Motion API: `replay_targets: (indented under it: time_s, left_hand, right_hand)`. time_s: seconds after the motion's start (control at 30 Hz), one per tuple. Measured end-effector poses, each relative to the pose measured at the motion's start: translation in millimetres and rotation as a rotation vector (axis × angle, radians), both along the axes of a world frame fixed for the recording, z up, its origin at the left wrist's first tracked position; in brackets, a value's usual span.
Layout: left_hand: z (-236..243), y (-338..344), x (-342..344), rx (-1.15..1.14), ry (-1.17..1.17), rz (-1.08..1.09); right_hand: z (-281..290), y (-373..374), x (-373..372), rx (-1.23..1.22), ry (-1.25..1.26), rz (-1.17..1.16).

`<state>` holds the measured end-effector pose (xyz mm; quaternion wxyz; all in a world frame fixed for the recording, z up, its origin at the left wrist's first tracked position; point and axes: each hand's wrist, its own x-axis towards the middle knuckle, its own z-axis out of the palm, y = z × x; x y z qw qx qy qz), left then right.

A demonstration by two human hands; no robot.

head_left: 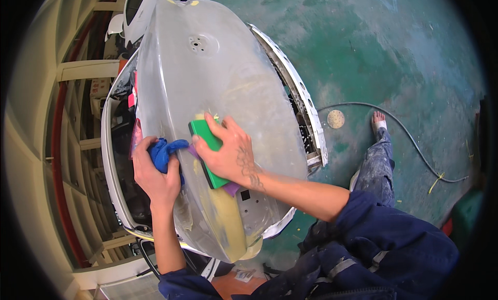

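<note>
A grey-primed car panel (223, 82), seemingly a trunk lid, stretches away in front of me. Yellowish filler (228, 222) covers part of its near end. My right hand (231, 152) is closed around a green sanding block (215, 182) that lies against the panel. Purple sandpaper (231, 188) sticks out from under the block. To the left, my left hand (154, 178) grips a bunched blue cloth (160, 154) at the panel's left edge. A twisted end of the cloth reaches toward the block. The block's working face is hidden.
A white-edged car body part (298, 85) runs along the panel's right side. On the green floor lie a grey hose (407, 134) and a round tan disc (336, 119), near my foot (379, 118). Cream shelving (88, 70) with a red pipe (58, 123) stands left.
</note>
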<state>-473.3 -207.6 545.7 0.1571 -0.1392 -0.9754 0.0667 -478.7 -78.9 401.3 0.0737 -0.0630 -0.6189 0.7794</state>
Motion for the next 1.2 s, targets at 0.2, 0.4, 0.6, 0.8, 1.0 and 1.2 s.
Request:
replay_targets:
  time_s: [0.2, 0.4, 0.6, 0.8, 1.0, 1.2]
  left_hand:
    - [1.5, 6.0, 44.7, 0.049, 0.138, -0.021]
    - [-21.7, 67.2, 138.2, 0.838, -0.056, -0.030]
    - [-110.0, 125.4, 134.3, 1.821, -0.509, 0.250]
    - [-155.2, 162.6, 134.5, 2.105, -0.693, 0.367]
    - [-144.6, 152.0, 154.0, 1.954, -0.590, 0.358]
    - [-123.9, 118.9, 179.8, 1.549, -0.582, 0.479]
  right_hand:
    - [-3.2, 12.9, 34.3, 0.005, -0.019, 0.104]
    - [-15.8, 124.0, 21.5, -0.710, -0.041, 0.029]
    - [-11.8, 144.7, 76.1, -0.830, -0.268, 0.353]
    - [-46.4, 117.2, 110.2, 0.276, 0.062, 0.191]
    - [-65.1, 109.0, 108.8, 0.195, 0.334, 0.239]
    - [-30.3, 98.7, 145.7, -0.379, 0.092, 0.458]
